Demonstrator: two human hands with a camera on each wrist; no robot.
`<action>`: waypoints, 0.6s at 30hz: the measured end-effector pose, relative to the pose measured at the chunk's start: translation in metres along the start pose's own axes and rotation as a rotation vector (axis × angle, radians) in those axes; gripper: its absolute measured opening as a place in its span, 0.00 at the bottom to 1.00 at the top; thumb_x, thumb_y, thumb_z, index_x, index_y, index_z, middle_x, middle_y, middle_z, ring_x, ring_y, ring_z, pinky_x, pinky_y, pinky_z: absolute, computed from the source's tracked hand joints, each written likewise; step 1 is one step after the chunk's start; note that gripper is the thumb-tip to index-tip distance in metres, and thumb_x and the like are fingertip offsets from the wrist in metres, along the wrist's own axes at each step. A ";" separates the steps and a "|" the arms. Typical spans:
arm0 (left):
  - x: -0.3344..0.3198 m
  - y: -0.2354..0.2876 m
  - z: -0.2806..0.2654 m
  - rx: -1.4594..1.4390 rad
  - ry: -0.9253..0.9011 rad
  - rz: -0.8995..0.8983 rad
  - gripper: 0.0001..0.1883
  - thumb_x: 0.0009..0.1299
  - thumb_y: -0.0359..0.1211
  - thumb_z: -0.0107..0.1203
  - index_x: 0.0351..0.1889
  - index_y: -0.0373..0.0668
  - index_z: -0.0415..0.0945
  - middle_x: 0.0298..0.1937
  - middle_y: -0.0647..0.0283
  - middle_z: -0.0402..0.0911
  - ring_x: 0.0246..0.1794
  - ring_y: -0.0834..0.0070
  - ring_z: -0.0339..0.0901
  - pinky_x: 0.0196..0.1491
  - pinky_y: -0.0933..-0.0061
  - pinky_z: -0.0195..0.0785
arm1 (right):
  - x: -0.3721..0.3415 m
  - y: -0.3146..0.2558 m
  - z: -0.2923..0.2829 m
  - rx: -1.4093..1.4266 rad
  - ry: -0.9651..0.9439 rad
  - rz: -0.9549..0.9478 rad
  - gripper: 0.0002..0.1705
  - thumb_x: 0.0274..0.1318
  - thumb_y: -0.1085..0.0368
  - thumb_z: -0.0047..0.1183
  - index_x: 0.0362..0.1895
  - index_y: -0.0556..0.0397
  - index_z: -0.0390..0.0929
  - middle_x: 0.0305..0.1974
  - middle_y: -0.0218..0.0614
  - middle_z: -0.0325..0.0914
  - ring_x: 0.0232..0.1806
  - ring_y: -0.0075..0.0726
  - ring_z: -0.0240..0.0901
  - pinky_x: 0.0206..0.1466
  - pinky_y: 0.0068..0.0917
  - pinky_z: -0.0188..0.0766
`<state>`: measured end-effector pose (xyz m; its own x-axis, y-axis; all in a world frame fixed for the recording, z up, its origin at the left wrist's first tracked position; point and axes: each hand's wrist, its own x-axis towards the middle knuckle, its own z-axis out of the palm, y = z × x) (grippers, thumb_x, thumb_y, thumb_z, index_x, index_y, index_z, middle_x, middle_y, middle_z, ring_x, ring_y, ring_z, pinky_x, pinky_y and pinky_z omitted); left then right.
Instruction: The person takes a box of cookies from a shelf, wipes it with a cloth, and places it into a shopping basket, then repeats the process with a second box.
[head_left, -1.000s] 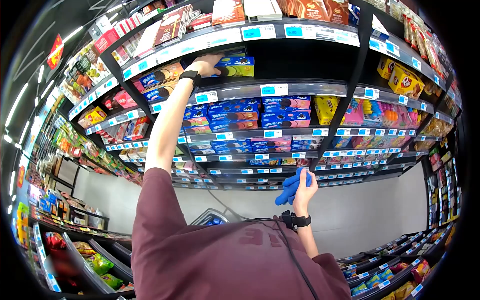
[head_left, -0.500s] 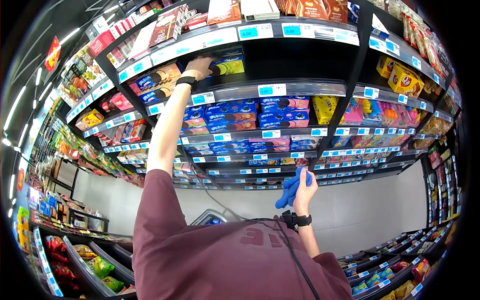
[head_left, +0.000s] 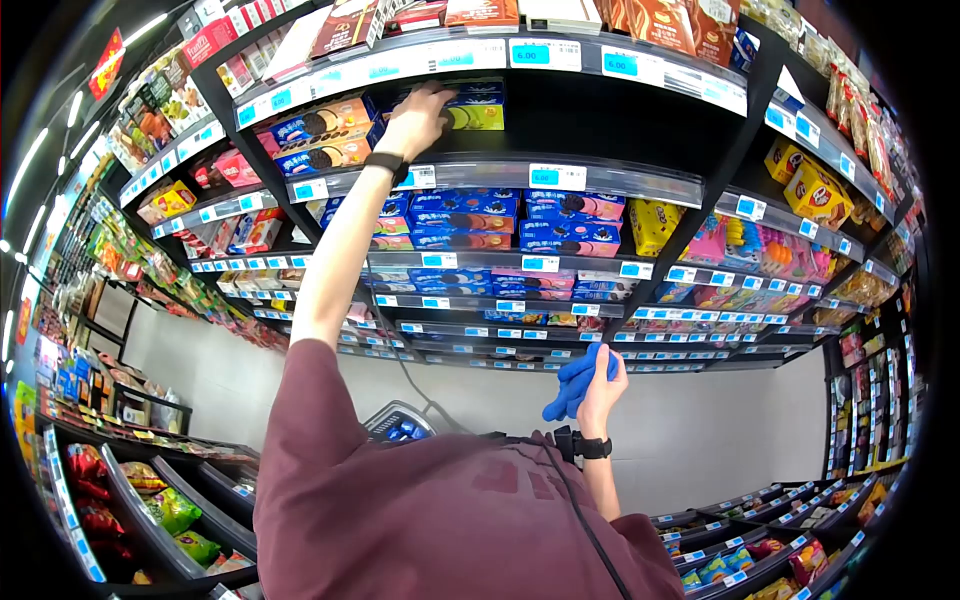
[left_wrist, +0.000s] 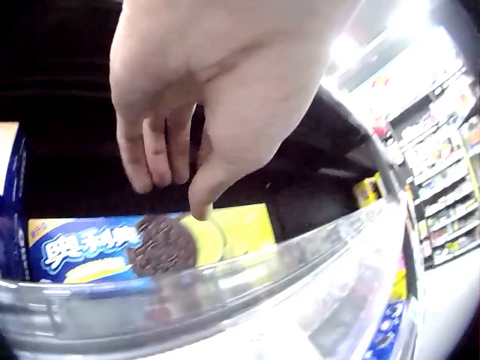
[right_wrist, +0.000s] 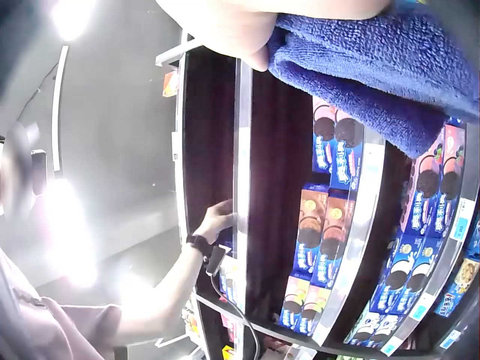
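Observation:
On the upper shelf, my left hand (head_left: 418, 117) is over a blue-and-green box of Oreo cookies (head_left: 478, 118). The left wrist view shows the same cookie box (left_wrist: 165, 244) lying lengthwise behind the clear shelf lip. My thumb comes down right at its top edge, while the other fingers hang loosely bent behind it, with nothing between them. Low in front of my body, my right hand (head_left: 600, 400) grips a folded blue terry cloth (head_left: 575, 385). In the right wrist view the cloth (right_wrist: 375, 64) hangs from the fingers at the top.
Orange-and-blue cookie boxes (head_left: 325, 135) stand left of my left hand. More blue cookie boxes (head_left: 465, 215) fill the shelf below, beside a yellow pack (head_left: 655, 225). A clear shelf lip (head_left: 640, 185) runs along the front. A basket (head_left: 398, 420) stands on the floor; a cable crosses my shirt.
The green-ended cookie box has shifted left along the shelf. My left hand has come up from the box's side to over its top. My right hand still grips the cloth.

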<state>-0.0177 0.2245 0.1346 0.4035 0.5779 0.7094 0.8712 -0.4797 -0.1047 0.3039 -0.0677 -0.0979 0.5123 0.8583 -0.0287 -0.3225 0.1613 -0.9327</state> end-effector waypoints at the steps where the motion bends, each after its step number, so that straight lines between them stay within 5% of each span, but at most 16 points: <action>1: -0.005 0.022 -0.021 -0.099 0.068 0.016 0.21 0.58 0.24 0.60 0.52 0.42 0.78 0.43 0.54 0.79 0.45 0.53 0.78 0.51 0.59 0.73 | 0.000 0.000 0.000 -0.013 0.017 -0.012 0.15 0.70 0.57 0.51 0.37 0.56 0.75 0.17 0.36 0.76 0.13 0.29 0.71 0.17 0.24 0.62; 3: -0.030 0.060 -0.064 -0.279 0.027 -0.001 0.12 0.58 0.21 0.60 0.40 0.40 0.78 0.28 0.60 0.74 0.26 0.67 0.73 0.32 0.69 0.68 | 0.001 -0.002 0.001 -0.003 0.042 0.032 0.16 0.70 0.56 0.51 0.38 0.57 0.74 0.17 0.36 0.76 0.14 0.29 0.71 0.17 0.26 0.66; 5: -0.078 0.097 -0.091 -0.630 -0.066 -0.072 0.07 0.55 0.18 0.56 0.29 0.38 0.76 0.28 0.61 0.81 0.22 0.71 0.75 0.28 0.72 0.69 | 0.000 -0.007 0.002 0.010 0.053 0.083 0.16 0.70 0.55 0.52 0.38 0.57 0.74 0.18 0.36 0.76 0.13 0.30 0.71 0.17 0.27 0.67; 6: -0.111 0.104 -0.089 -0.706 -0.108 0.059 0.06 0.54 0.18 0.56 0.27 0.36 0.73 0.36 0.59 0.86 0.28 0.70 0.80 0.32 0.73 0.71 | 0.001 -0.005 0.003 0.001 0.054 0.095 0.16 0.70 0.55 0.52 0.38 0.57 0.75 0.19 0.35 0.76 0.15 0.30 0.72 0.19 0.27 0.68; 7: -0.136 0.118 -0.108 -0.714 -0.459 -0.059 0.06 0.54 0.19 0.58 0.30 0.36 0.78 0.42 0.59 0.87 0.35 0.66 0.84 0.39 0.71 0.76 | 0.003 0.000 0.003 -0.012 0.052 0.107 0.16 0.69 0.55 0.52 0.39 0.56 0.75 0.21 0.35 0.76 0.16 0.29 0.73 0.20 0.27 0.68; 8: -0.171 0.128 -0.097 -0.844 -0.507 -0.054 0.16 0.54 0.21 0.60 0.43 0.39 0.82 0.49 0.54 0.85 0.49 0.60 0.83 0.51 0.69 0.76 | 0.005 0.006 0.002 -0.027 0.048 0.120 0.16 0.69 0.55 0.52 0.39 0.56 0.76 0.22 0.34 0.77 0.17 0.29 0.73 0.21 0.27 0.69; 9: -0.212 0.131 -0.084 -0.826 -0.644 0.030 0.32 0.54 0.25 0.64 0.62 0.44 0.75 0.61 0.52 0.77 0.66 0.56 0.71 0.62 0.64 0.71 | 0.009 0.017 -0.001 -0.047 0.039 0.125 0.16 0.69 0.55 0.52 0.40 0.56 0.76 0.23 0.34 0.78 0.19 0.29 0.74 0.23 0.27 0.69; 10: -0.255 0.132 -0.067 -0.841 -0.831 0.027 0.41 0.55 0.29 0.65 0.70 0.47 0.65 0.72 0.51 0.64 0.76 0.53 0.55 0.68 0.59 0.65 | 0.015 0.032 -0.006 -0.066 0.029 0.125 0.15 0.69 0.55 0.52 0.40 0.56 0.77 0.24 0.34 0.78 0.21 0.29 0.75 0.25 0.26 0.70; 11: -0.320 0.144 -0.040 -0.743 -0.845 -0.083 0.36 0.58 0.34 0.63 0.68 0.48 0.67 0.67 0.48 0.70 0.75 0.44 0.55 0.72 0.48 0.56 | 0.020 0.038 -0.007 -0.082 0.020 0.121 0.15 0.69 0.55 0.52 0.40 0.55 0.77 0.26 0.33 0.79 0.23 0.28 0.75 0.26 0.26 0.70; 13: -0.425 0.181 -0.003 -0.096 -1.059 -0.205 0.25 0.62 0.37 0.60 0.59 0.49 0.75 0.55 0.54 0.80 0.56 0.56 0.78 0.51 0.56 0.75 | 0.024 0.041 -0.009 -0.084 0.012 0.235 0.16 0.67 0.53 0.55 0.40 0.54 0.79 0.33 0.32 0.81 0.31 0.28 0.76 0.33 0.28 0.72; 14: -0.455 0.197 -0.002 0.048 -1.076 -0.281 0.17 0.61 0.39 0.60 0.49 0.50 0.82 0.46 0.59 0.84 0.46 0.64 0.82 0.41 0.62 0.75 | 0.033 0.056 -0.015 -0.076 0.043 0.278 0.17 0.67 0.52 0.55 0.40 0.53 0.79 0.35 0.31 0.81 0.32 0.28 0.76 0.34 0.29 0.72; 15: -0.491 0.209 0.007 0.008 -1.212 -0.421 0.14 0.59 0.40 0.62 0.41 0.47 0.84 0.40 0.55 0.85 0.47 0.58 0.82 0.44 0.59 0.76 | 0.039 0.063 -0.017 -0.066 0.075 0.318 0.17 0.66 0.51 0.56 0.40 0.53 0.79 0.37 0.31 0.81 0.33 0.28 0.76 0.35 0.30 0.73; 18: -0.523 0.225 -0.023 -0.545 -1.353 -0.700 0.21 0.63 0.46 0.62 0.50 0.45 0.79 0.45 0.49 0.83 0.51 0.53 0.80 0.52 0.54 0.74 | 0.037 0.062 -0.017 -0.099 -0.009 0.415 0.18 0.66 0.50 0.56 0.44 0.52 0.78 0.40 0.31 0.81 0.37 0.30 0.77 0.40 0.32 0.74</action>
<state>-0.0389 -0.2007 -0.2440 0.1859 0.7597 -0.6231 0.9021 0.1194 0.4146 0.3165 -0.0342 -0.1634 0.3483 0.8449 -0.4060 -0.4219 -0.2454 -0.8728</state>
